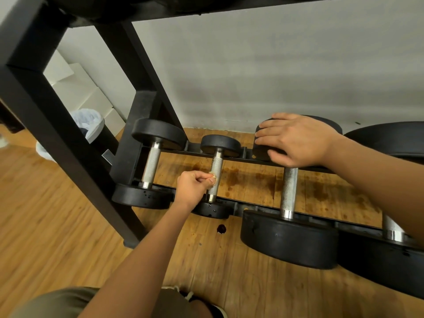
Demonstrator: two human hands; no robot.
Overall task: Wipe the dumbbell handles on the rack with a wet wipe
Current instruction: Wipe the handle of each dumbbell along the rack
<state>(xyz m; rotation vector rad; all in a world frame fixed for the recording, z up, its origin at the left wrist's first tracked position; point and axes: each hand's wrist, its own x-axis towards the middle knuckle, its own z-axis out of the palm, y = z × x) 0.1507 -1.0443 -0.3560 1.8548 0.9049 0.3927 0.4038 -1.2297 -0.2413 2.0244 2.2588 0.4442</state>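
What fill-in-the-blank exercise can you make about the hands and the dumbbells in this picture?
The left hand presses the wipe against the ____ dumbbell handle from the left.
The right hand rests on the head of the ____ dumbbell from the left.
The rack is ____ in colour.
Missing words: second, third, black.
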